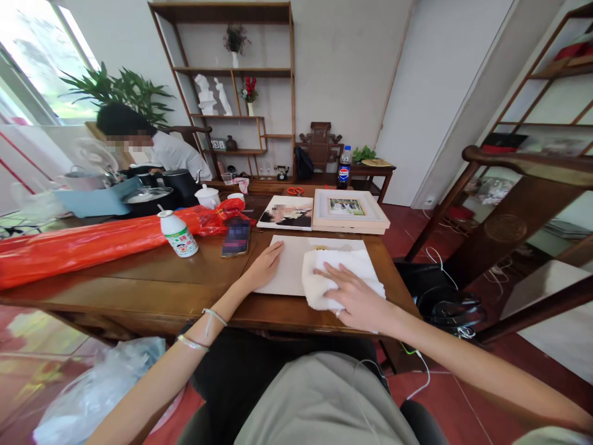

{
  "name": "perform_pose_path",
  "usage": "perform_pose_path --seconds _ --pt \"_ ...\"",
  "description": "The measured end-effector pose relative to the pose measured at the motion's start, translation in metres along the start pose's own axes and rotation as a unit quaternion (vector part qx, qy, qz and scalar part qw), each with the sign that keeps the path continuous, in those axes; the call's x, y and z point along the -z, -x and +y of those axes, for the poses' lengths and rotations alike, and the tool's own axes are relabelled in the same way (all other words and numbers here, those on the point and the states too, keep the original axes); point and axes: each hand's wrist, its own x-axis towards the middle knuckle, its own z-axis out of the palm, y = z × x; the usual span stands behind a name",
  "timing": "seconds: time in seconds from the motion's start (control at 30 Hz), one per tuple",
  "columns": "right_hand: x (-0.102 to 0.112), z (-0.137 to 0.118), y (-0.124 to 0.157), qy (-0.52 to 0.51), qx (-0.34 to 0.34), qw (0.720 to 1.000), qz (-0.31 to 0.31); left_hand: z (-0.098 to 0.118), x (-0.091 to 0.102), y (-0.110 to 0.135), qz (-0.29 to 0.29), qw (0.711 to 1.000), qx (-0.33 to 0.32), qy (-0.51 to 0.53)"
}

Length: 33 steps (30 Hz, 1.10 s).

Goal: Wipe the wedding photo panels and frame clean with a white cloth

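Note:
My right hand (356, 296) lies flat, fingers spread, on a white cloth (343, 272) that rests on a pale flat board (290, 272) on the wooden table (185, 290). My left hand (265, 264) rests with fingers together and stretched out on the board's left edge, holding it down. A ring shows on my right hand and bracelets circle my left wrist.
Behind the board lie a framed picture (349, 210) and a printed canvas (286, 213). A phone (236, 237), a small white bottle (180, 233) and a long red plastic bag (83, 244) lie to the left. Another person sits at far left. A wooden chair (523, 204) stands at right.

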Motion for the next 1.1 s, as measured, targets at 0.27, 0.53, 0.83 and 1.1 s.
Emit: perform_pose_path --seconds 0.27,0.53,0.83,1.1 --pt "0.017 0.085 -0.028 -0.027 -0.061 0.998 0.009 -0.007 -0.004 0.0 0.007 1.0 -0.01 0.005" --pt "0.005 0.068 -0.028 -0.034 -0.123 0.992 0.003 -0.006 -0.004 -0.001 0.009 1.0 -0.013 0.007" --pt "0.006 0.034 -0.008 -0.053 -0.051 0.997 -0.004 -0.002 -0.003 0.0 0.011 1.0 -0.009 0.009" --pt "0.003 0.075 -0.062 0.003 -0.085 0.996 0.027 -0.003 -0.003 0.0 0.009 1.0 -0.01 0.008"
